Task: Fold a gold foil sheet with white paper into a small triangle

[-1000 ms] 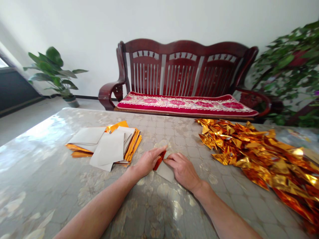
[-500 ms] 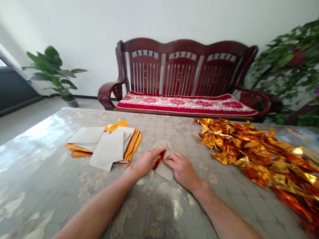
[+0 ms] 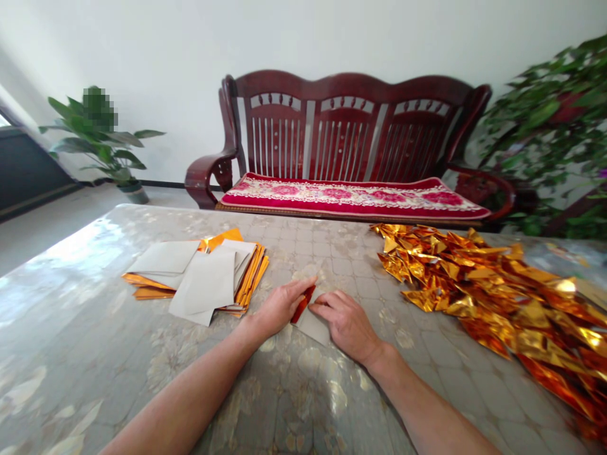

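Just below the middle of the frame, a partly folded sheet [image 3: 313, 330] is lying on the table [image 3: 303, 404], pale side up, with a strip of orange-red foil [image 3: 302, 306] showing at its left. What are the hands doing?

— So the left hand [image 3: 277, 311] is holding the sheet at that foil side, fingers stretching nearly straight and close together, thumb tucking in by the foil. The right hand [image 3: 345, 321] is curling about half closed, its fingertips touching the pale part. Can't tell if it's actually pinching, tbh.

Fair. What's sitting around them?

— Left of center, a messy stack of foil sheets [image 3: 203, 284] is showing mostly pale backs, orange edges poking out. Over on the right, a big heap of folded foil pieces [image 3: 474, 291] is running down toward the lower right corner.

And the background?

— Up top in the middle, a dark red wooden bench [image 3: 344, 133] is standing behind the table, a floral pad [image 3: 341, 194] covering its seat. A potted plant [image 3: 102, 142] is sitting upper left, and a leafy plant [image 3: 535, 120] is filling the upper right.
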{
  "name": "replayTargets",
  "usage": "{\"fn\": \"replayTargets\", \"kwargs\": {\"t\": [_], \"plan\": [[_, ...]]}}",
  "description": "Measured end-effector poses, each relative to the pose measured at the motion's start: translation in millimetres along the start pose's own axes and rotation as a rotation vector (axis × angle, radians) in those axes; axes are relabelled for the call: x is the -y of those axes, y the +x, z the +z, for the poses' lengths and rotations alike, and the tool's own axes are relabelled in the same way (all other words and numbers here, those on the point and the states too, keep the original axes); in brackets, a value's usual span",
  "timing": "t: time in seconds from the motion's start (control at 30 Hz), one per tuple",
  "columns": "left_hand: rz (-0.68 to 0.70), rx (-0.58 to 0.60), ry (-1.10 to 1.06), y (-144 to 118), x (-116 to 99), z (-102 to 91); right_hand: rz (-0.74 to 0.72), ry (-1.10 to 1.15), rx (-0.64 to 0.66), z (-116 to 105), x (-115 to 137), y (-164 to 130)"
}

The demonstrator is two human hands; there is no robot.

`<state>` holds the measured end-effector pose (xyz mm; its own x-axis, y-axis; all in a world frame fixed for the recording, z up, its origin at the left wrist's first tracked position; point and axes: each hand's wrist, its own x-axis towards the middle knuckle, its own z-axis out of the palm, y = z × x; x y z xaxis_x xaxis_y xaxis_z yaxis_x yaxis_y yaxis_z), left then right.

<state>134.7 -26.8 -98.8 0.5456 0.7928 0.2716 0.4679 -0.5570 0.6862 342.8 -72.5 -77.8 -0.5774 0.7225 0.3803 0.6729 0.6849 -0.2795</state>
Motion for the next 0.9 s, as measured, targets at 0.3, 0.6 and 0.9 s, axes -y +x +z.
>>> {"fn": "replayTargets", "kwargs": {"t": [0.3, 0.6, 0.9], "plan": [[-0.008, -0.006, 0.017, -0.3, -2.7, -0.6, -0.003, -0.023, 0.008, -1.5, 1.7, 0.5], [-0.002, -0.006, -0.004, 0.0, -1.9, -0.8, -0.011, -0.045, 0.029, 1.8, 3.2, 1.9], [-0.01, 0.001, -0.001, 0.4, -5.2, -0.6, -0.01, -0.101, 0.063, 0.4, 7.8, 4.1]]}}
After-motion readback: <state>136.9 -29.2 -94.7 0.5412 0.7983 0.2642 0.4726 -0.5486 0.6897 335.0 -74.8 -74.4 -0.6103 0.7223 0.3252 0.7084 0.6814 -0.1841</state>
